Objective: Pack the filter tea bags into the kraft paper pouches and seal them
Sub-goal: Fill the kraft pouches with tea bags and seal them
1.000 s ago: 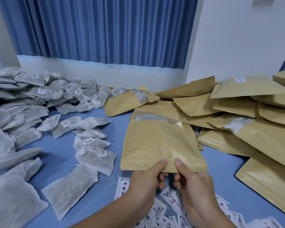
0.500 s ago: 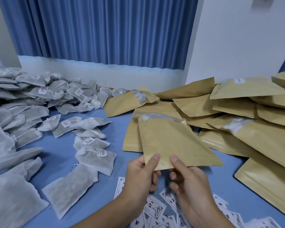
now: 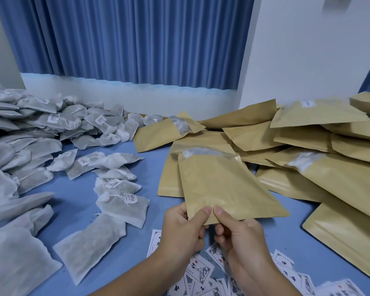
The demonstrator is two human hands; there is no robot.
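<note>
above blue table (image 3: 77, 201), both hands (image 3: 212, 231) pinching kraft pouch (image 3: 224, 186), white filter bag inside

A bare lane of table (image 3: 152, 167) runs between tea bags (image 3: 120, 205) and pouches (image 3: 320, 180).

A kraft paper pouch (image 3: 224, 186) is held above the blue worktop (image 3: 79, 199) by both hands, its near edge pinched between thumbs and fingers of the left hand (image 3: 183, 228) and the right hand (image 3: 241, 238). A clear window strip is seen at its far end. Filter tea bags (image 3: 51, 133) are heaped at the left, more kraft pouches (image 3: 320, 146) are piled at the right, and printed labels (image 3: 201, 272) are scattered under the wrists. A blue curtain (image 3: 132, 37) hangs behind.
</note>
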